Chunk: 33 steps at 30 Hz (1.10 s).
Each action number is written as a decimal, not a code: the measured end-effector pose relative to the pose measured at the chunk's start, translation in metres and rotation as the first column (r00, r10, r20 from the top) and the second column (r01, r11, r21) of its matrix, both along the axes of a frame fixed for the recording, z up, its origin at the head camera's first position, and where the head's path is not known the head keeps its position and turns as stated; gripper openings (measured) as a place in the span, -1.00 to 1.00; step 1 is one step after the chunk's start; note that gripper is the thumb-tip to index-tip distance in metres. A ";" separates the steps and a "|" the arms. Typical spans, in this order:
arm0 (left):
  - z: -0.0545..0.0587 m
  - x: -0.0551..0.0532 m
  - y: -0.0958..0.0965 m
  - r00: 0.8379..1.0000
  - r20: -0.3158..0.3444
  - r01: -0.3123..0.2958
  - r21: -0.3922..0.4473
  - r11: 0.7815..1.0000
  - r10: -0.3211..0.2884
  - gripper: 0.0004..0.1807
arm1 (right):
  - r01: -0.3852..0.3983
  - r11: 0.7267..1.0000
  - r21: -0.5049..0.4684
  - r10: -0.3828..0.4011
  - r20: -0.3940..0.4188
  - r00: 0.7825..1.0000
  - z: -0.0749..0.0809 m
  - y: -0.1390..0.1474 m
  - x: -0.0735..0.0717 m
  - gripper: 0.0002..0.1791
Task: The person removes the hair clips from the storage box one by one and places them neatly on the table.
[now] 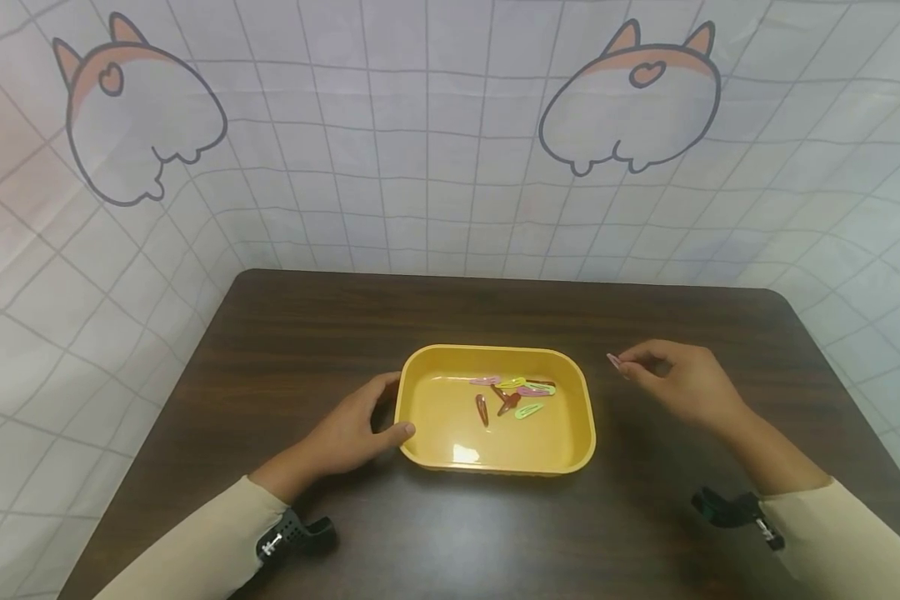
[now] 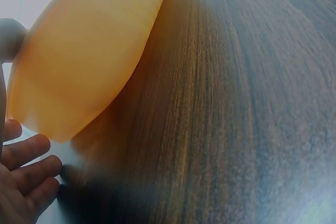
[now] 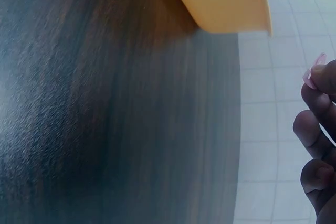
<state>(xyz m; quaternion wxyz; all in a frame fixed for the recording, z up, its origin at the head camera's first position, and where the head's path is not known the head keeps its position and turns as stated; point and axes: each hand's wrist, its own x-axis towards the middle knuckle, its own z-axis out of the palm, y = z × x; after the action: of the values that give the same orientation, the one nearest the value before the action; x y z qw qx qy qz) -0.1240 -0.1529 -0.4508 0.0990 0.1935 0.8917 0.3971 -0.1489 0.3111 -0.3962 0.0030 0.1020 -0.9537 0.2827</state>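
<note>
A shallow yellow plastic tub stands on the table with several snap hair clips inside, among them a yellow clip, a brown clip and a green clip. At its left end my left hand holds the wall, thumb over the rim and fingers along the outside. To the right of the tub, my right hand pinches a small pink hair clip between thumb and index finger, raised above the table. The other fingers of that hand are loosely bent.
The dark wood-grain table has rounded far corners. Behind it and at both sides hangs a white grid-patterned cloth with cartoon animals. Each wrist wears a black strap.
</note>
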 end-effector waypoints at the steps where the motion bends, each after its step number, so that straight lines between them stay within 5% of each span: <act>1: 0.000 0.000 0.000 1.000 0.001 0.000 0.001 1.000 0.000 -0.15 | 0.007 1.000 -0.004 -0.007 0.001 1.000 -0.001 0.001 0.000 -0.73; 21: 0.002 0.000 0.000 1.000 0.008 -0.006 -0.005 1.000 0.006 -0.15 | 0.130 0.991 0.011 -0.131 0.036 0.991 -0.017 0.019 0.004 -0.56; 33: 0.003 0.000 -0.001 1.000 0.022 -0.001 0.002 1.000 0.001 -0.16 | 0.167 0.985 0.032 -0.168 0.043 0.985 -0.030 0.020 0.006 -0.65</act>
<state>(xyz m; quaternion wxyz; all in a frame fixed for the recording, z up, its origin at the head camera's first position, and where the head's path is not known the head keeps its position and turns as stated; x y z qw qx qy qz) -0.1244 -0.1543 -0.4474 0.1084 0.1888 0.8901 0.4004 -0.1426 0.3316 -0.4263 0.0034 0.0151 -0.9627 0.2702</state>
